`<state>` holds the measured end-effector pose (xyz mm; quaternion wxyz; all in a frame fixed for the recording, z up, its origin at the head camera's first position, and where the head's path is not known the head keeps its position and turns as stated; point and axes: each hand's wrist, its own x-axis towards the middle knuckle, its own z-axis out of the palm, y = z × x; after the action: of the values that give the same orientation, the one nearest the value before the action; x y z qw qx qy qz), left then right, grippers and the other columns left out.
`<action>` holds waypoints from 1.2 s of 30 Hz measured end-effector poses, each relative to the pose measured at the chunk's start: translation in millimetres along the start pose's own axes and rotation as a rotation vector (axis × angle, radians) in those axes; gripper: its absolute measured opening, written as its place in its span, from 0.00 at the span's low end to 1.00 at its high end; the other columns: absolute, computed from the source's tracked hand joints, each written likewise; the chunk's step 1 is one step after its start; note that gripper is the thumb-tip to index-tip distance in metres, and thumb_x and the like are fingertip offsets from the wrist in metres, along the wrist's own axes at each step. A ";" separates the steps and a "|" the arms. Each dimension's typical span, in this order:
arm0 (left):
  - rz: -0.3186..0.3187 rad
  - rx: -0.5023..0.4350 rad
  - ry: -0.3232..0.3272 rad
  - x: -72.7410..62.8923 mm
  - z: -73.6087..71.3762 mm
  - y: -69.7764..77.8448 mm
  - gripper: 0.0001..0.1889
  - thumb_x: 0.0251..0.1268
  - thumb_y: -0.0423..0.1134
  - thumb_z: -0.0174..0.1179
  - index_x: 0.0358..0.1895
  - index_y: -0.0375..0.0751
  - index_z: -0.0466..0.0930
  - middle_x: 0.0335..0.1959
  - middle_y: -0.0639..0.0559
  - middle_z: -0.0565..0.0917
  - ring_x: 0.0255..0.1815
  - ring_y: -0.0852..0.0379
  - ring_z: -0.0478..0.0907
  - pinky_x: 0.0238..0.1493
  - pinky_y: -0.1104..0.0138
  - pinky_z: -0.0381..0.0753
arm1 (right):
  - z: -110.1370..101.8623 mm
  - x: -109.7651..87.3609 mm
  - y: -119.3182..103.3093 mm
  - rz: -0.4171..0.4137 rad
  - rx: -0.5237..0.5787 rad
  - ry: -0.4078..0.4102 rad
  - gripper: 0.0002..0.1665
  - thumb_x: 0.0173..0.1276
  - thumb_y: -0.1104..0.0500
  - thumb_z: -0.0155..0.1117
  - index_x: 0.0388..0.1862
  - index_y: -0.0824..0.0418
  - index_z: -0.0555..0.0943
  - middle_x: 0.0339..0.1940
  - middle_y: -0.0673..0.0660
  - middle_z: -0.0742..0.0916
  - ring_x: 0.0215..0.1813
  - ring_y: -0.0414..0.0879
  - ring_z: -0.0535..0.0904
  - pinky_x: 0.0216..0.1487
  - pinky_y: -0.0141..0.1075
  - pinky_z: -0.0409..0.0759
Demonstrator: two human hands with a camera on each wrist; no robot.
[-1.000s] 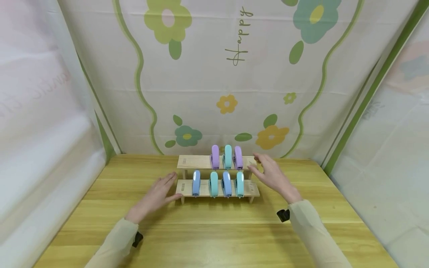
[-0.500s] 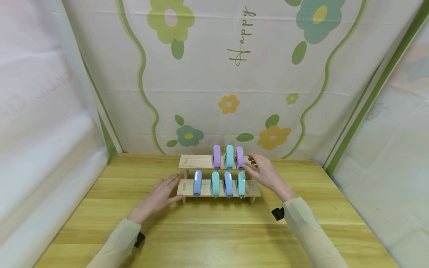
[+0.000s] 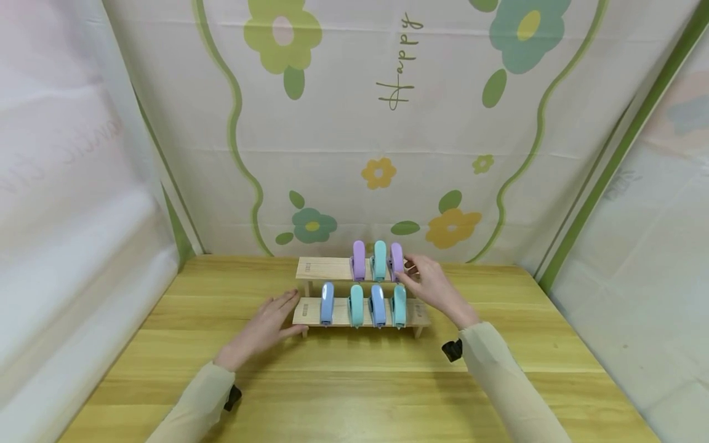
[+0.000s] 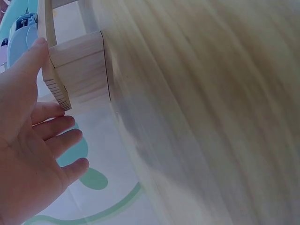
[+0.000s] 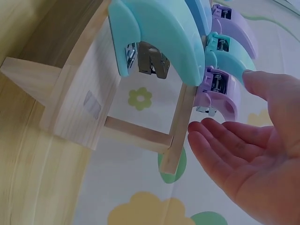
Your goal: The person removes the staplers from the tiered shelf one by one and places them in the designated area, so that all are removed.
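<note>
Several small staplers sit across a two-step wooden rack. On the back step stand a purple stapler point(image 3: 358, 261), a teal stapler point(image 3: 379, 261) and, rightmost, another purple stapler point(image 3: 396, 262). The front step point(image 3: 418, 312) bears blue and teal staplers, among them a blue stapler point(image 3: 327, 304) at its left. My right hand point(image 3: 432, 284) is beside the rightmost purple stapler, thumb and fingers spread about it; in the right wrist view the fingertips point(image 5: 194, 129) look slightly apart from it. My left hand point(image 3: 266, 323) rests at the front step's left end, its thumb point(image 4: 35, 54) touching the edge.
The rack stands on a wooden table point(image 3: 354, 394) near its back edge. Behind it hangs a flowered cloth point(image 3: 332, 123), with more cloth point(image 3: 637, 258) along both sides. The back step's left part point(image 3: 324, 268) is bare wood.
My right hand has moved left, from the right end of the back step to the rightmost purple stapler. The left hand stays at the rack's left end.
</note>
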<state>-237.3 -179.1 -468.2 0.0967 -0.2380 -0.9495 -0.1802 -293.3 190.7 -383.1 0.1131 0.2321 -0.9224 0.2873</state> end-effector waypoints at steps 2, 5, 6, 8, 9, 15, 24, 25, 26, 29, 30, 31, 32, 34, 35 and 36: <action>0.004 0.006 0.005 0.1 -0.4 0.1 0.41 0.63 0.53 0.66 0.71 0.28 0.64 0.73 0.32 0.67 0.73 0.33 0.66 0.73 0.37 0.63 | 0.3 1.6 -1.6 0.004 0.001 -0.005 0.25 0.72 0.53 0.64 0.58 0.70 0.77 0.44 0.62 0.86 0.44 0.51 0.85 0.46 0.41 0.88; 0.010 0.016 0.011 0.0 -0.9 0.8 0.40 0.64 0.52 0.65 0.71 0.27 0.65 0.72 0.31 0.68 0.72 0.33 0.67 0.72 0.37 0.64 | 0.9 3.7 -3.3 0.015 -0.014 -0.013 0.20 0.71 0.52 0.64 0.52 0.67 0.79 0.40 0.59 0.87 0.41 0.47 0.84 0.42 0.39 0.87; 0.006 0.014 0.009 0.1 -0.9 0.9 0.40 0.64 0.52 0.65 0.71 0.28 0.65 0.72 0.32 0.68 0.73 0.34 0.67 0.73 0.37 0.64 | 1.2 4.5 -3.7 0.023 -0.018 -0.014 0.19 0.71 0.51 0.64 0.50 0.66 0.80 0.38 0.58 0.87 0.40 0.46 0.83 0.41 0.37 0.86; 0.004 0.016 0.007 -0.3 -0.8 1.3 0.41 0.64 0.53 0.65 0.71 0.28 0.64 0.73 0.32 0.67 0.73 0.34 0.66 0.73 0.37 0.63 | 2.2 5.5 -4.0 0.029 -0.025 -0.016 0.17 0.71 0.50 0.65 0.46 0.64 0.80 0.36 0.56 0.86 0.38 0.44 0.82 0.39 0.35 0.85; 0.006 0.016 0.009 -0.7 -0.7 1.3 0.40 0.64 0.53 0.65 0.71 0.28 0.64 0.72 0.31 0.68 0.73 0.34 0.67 0.73 0.37 0.64 | 2.8 6.1 -4.0 0.031 -0.029 -0.016 0.16 0.71 0.50 0.65 0.44 0.63 0.80 0.35 0.56 0.86 0.37 0.43 0.81 0.38 0.34 0.84; 0.008 0.018 0.023 -1.3 -1.0 2.0 0.40 0.63 0.52 0.65 0.70 0.27 0.66 0.71 0.31 0.69 0.72 0.33 0.68 0.72 0.37 0.65 | 4.3 8.1 -6.9 0.048 -0.022 -0.008 0.16 0.70 0.49 0.66 0.39 0.62 0.80 0.32 0.55 0.85 0.32 0.42 0.78 0.32 0.29 0.79; 0.001 0.009 0.013 -0.6 2.1 1.3 0.40 0.64 0.54 0.64 0.71 0.28 0.65 0.72 0.32 0.68 0.73 0.35 0.67 0.73 0.38 0.64 | 8.0 10.4 -6.7 0.082 -0.018 0.024 0.17 0.68 0.49 0.68 0.36 0.63 0.80 0.28 0.56 0.85 0.27 0.41 0.75 0.26 0.28 0.75; 0.000 0.007 0.013 -0.7 2.4 1.2 0.40 0.64 0.54 0.65 0.71 0.29 0.65 0.72 0.32 0.68 0.73 0.35 0.67 0.73 0.38 0.64 | 8.1 10.7 -7.1 0.086 -0.018 0.024 0.17 0.68 0.49 0.68 0.36 0.63 0.80 0.28 0.56 0.85 0.27 0.41 0.75 0.25 0.28 0.75; -0.002 0.005 0.011 -0.7 2.5 1.1 0.41 0.64 0.54 0.64 0.71 0.29 0.65 0.72 0.32 0.68 0.73 0.35 0.66 0.73 0.38 0.64 | 8.2 10.9 -7.4 0.087 -0.018 0.024 0.17 0.68 0.49 0.68 0.36 0.63 0.80 0.28 0.56 0.85 0.27 0.41 0.75 0.25 0.28 0.75; -0.009 0.000 0.006 -0.8 2.8 0.5 0.41 0.64 0.54 0.64 0.72 0.29 0.64 0.73 0.32 0.67 0.74 0.35 0.66 0.74 0.38 0.63 | 8.0 11.4 -8.6 0.091 -0.019 0.025 0.16 0.68 0.50 0.68 0.36 0.63 0.81 0.28 0.57 0.86 0.26 0.41 0.76 0.25 0.28 0.76; -0.011 0.000 0.003 -0.8 2.9 0.3 0.41 0.64 0.54 0.64 0.72 0.29 0.64 0.73 0.32 0.67 0.74 0.35 0.66 0.74 0.38 0.63 | 7.9 11.7 -9.1 0.094 -0.017 0.025 0.16 0.68 0.51 0.68 0.36 0.64 0.81 0.28 0.57 0.86 0.26 0.41 0.77 0.25 0.28 0.76; -0.014 0.000 0.001 -0.7 2.8 0.1 0.41 0.65 0.54 0.64 0.72 0.29 0.64 0.73 0.33 0.67 0.74 0.36 0.65 0.74 0.38 0.62 | 7.8 11.8 -9.6 0.099 -0.015 0.024 0.16 0.68 0.51 0.68 0.37 0.64 0.81 0.29 0.57 0.87 0.26 0.41 0.77 0.25 0.28 0.77; -0.016 -0.001 -0.001 -0.6 2.7 0.0 0.41 0.65 0.55 0.64 0.72 0.29 0.64 0.73 0.33 0.67 0.74 0.36 0.65 0.74 0.38 0.62 | 7.7 11.9 -10.2 0.105 -0.014 0.024 0.15 0.68 0.52 0.68 0.37 0.64 0.81 0.29 0.57 0.87 0.26 0.41 0.77 0.25 0.28 0.77; -0.017 -0.002 -0.002 -0.6 2.4 0.0 0.41 0.65 0.55 0.64 0.72 0.29 0.64 0.73 0.33 0.67 0.74 0.36 0.65 0.74 0.38 0.63 | 7.6 12.2 -11.4 0.114 -0.013 0.026 0.15 0.67 0.52 0.68 0.37 0.65 0.81 0.29 0.58 0.87 0.26 0.41 0.78 0.25 0.28 0.78; -0.018 -0.004 -0.004 -0.7 2.3 0.0 0.41 0.65 0.55 0.64 0.72 0.29 0.64 0.73 0.33 0.67 0.74 0.36 0.65 0.74 0.38 0.63 | 7.6 12.3 -11.9 0.118 -0.014 0.029 0.15 0.67 0.52 0.68 0.37 0.65 0.81 0.29 0.58 0.87 0.26 0.41 0.78 0.25 0.29 0.78; -0.017 -0.004 -0.004 -0.7 2.3 0.0 0.41 0.65 0.54 0.64 0.72 0.29 0.64 0.73 0.33 0.67 0.74 0.36 0.65 0.74 0.37 0.63 | 7.7 12.3 -12.4 0.118 -0.015 0.032 0.15 0.67 0.52 0.68 0.37 0.65 0.82 0.29 0.59 0.87 0.26 0.42 0.78 0.25 0.29 0.78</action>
<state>-236.9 -178.5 -470.5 0.0931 -0.2304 -0.9513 -0.1823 -298.4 172.7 -379.2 0.1122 0.1717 -0.9347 0.2904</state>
